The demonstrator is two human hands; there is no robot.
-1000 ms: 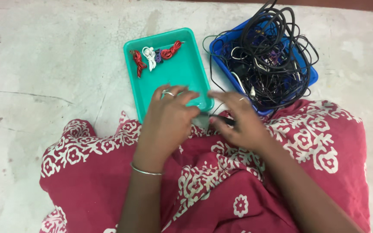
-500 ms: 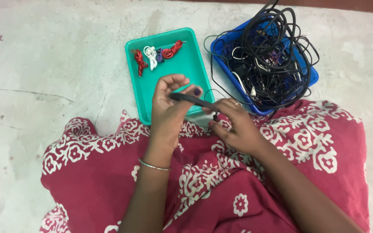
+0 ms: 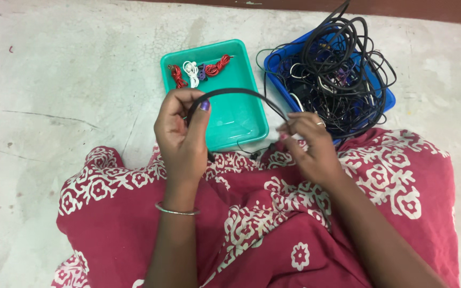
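Black cable (image 3: 236,92) arcs over the teal tray (image 3: 241,120), pinched between our left hand (image 3: 182,133) and right hand (image 3: 308,141); keeping it taut and gripping firmly should ease coiling.

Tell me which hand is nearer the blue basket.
Right. The right hand sits just below the blue basket; the left hand is across the green tray.
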